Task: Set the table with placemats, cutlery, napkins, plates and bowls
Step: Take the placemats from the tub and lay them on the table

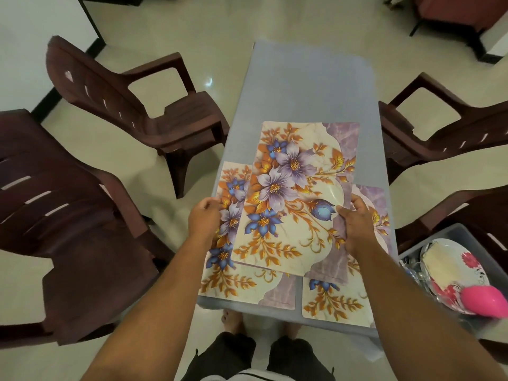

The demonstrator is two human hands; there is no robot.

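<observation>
A floral placemat [291,193] with purple and blue flowers hangs above the grey table [308,89]. My right hand [357,224] grips its right edge, thumb on top. My left hand [204,218] is at the mat's left edge, fingers curled; whether it pinches the held mat I cannot tell. Two more floral placemats lie flat on the near end of the table, one at the left [236,284] and one at the right [338,303], both partly hidden under the held mat.
Brown plastic chairs stand on both sides: two at the left [132,105] [63,215], two at the right [439,127] [472,210]. A grey bin [439,237] at the right holds flowered plates [450,270], cutlery and a pink object [483,301]. The table's far half is bare.
</observation>
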